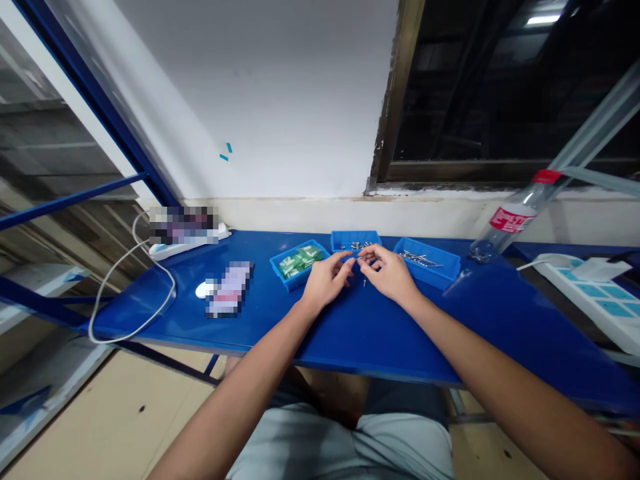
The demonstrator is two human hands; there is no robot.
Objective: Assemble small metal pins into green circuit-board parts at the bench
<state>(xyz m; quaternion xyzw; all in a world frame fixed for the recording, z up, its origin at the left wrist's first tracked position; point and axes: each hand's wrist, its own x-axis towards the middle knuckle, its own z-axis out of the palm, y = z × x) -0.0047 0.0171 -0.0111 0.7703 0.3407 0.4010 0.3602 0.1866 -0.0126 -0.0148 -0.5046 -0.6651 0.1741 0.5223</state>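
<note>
My left hand (327, 278) and my right hand (386, 272) meet over the middle of the blue table (360, 340), thumbs and index fingers pinched close together. What they hold between the fingertips is too small to make out. A blue bin (289, 283) with green packets (301, 260) stands beside my left hand. Behind my hands is a second blue bin (343, 238) with small metal parts (356, 245). To the right of my right hand, a third blue bin (445, 272) holds thin metal rods (420, 259). A tiny metal piece (365, 283) lies below my fingertips.
A clear bottle with a red cap (513, 217) stands tilted at the back right, near a power strip (595, 293). At the left are a blurred-out flat object (231, 289), a white round item (204, 290) and a looped white cable (95, 300).
</note>
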